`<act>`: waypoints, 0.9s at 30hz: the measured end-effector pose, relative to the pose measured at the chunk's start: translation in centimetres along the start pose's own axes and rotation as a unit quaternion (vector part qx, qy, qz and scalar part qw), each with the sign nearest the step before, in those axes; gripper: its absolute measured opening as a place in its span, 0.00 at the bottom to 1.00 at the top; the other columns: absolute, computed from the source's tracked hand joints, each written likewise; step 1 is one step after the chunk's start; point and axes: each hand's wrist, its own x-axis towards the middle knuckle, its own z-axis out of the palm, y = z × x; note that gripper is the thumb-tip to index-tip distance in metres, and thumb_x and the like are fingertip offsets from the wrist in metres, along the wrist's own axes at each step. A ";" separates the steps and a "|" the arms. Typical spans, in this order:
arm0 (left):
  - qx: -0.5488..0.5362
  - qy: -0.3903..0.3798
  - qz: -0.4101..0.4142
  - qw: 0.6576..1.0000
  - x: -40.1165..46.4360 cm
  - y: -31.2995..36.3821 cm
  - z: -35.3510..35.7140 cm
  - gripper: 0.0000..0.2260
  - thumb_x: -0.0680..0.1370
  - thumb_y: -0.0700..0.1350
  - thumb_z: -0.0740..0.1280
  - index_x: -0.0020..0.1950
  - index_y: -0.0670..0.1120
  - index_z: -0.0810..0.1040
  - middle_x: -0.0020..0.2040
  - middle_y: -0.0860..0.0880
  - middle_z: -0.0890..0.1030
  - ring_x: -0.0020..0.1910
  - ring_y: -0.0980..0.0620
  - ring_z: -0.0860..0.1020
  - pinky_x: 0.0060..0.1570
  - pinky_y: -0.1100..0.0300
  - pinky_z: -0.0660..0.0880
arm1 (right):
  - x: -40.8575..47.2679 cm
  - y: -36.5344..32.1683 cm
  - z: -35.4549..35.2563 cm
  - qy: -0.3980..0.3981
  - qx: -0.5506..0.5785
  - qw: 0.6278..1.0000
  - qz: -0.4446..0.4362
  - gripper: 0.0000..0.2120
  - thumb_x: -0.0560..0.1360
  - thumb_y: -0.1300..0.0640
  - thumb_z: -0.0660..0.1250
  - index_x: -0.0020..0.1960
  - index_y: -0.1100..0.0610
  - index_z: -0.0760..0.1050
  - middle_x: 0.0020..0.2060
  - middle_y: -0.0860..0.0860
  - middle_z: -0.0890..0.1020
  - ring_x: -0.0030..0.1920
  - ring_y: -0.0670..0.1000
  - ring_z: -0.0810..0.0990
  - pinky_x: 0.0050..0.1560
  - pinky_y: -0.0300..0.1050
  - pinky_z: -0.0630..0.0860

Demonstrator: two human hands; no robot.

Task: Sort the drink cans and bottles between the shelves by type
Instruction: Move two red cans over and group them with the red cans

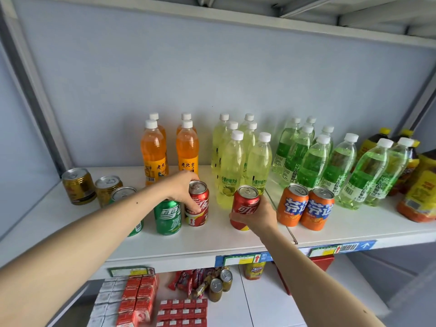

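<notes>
From my head camera I look at a white shelf (70,223) backed by a pale blue-grey wall (212,79), with a grey metal upright (35,90) on the left and another shelf's underside (306,17) overhead.

My left hand (181,188) curls over a red cola can (197,206) standing upright on the shelf, fingers down its front, just beside a green soda can (168,217). My right hand (256,217) grips a second red cola can (245,202) from below and behind; it leans slightly, and I cannot tell whether its base touches the shelf.

Left of my forearm stand two gold cans (79,186), then a further green can (123,193) partly hidden by my arm. To the right, two orange soda cans (304,207) stand touching each other.

Behind them the bottles stand in rows: orange drink bottles (154,152), pale yellow lime bottles (232,168), green bottles (313,161), and dark tea bottles with yellow caps (375,142) at the far right.

Blue price tags (243,258) hang on the shelf's front edge. The lower shelf (264,303) carries red cartons (139,293), snack packets (188,278) and two small gold cans (220,285).
</notes>
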 end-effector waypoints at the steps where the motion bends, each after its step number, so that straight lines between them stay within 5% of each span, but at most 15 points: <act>1: -0.002 0.001 0.004 1.000 0.1 0.0 0.1 0.36 0.59 0.51 0.83 0.64 0.47 0.75 0.61 0.49 0.80 0.55 0.48 0.79 0.51 0.53 0.78 | 0.0 0.0 0.0 0.007 0.000 1.000 -0.003 0.38 0.55 0.50 0.84 0.62 0.54 0.75 0.54 0.51 0.83 0.55 0.53 0.81 0.56 0.47 0.78; 11: -0.019 0.042 0.032 0.998 -0.5 0.5 -0.9 0.35 0.58 0.54 0.83 0.62 0.51 0.78 0.58 0.51 0.82 0.52 0.50 0.80 0.51 0.53 0.79 | -0.6 -0.1 -0.8 0.044 0.019 0.999 -0.026 0.34 0.55 0.50 0.84 0.58 0.54 0.78 0.47 0.49 0.83 0.48 0.51 0.81 0.52 0.46 0.79; 18: -0.202 0.110 0.064 0.971 -4.7 3.0 -4.6 0.29 0.59 0.43 0.83 0.58 0.46 0.79 0.51 0.52 0.83 0.51 0.52 0.81 0.49 0.57 0.78 | -2.7 -3.5 -3.5 0.028 0.056 0.995 -0.082 0.29 0.54 0.52 0.84 0.54 0.52 0.81 0.43 0.47 0.85 0.43 0.47 0.82 0.41 0.41 0.78; 27: -0.292 0.227 -0.008 0.929 -14.3 0.4 -8.0 0.28 0.58 0.37 0.83 0.55 0.46 0.81 0.49 0.51 0.84 0.48 0.53 0.82 0.46 0.58 0.79 | -7.0 -9.9 -2.1 -0.091 0.091 0.973 -0.194 0.25 0.54 0.54 0.84 0.49 0.49 0.82 0.40 0.46 0.85 0.41 0.48 0.83 0.43 0.44 0.81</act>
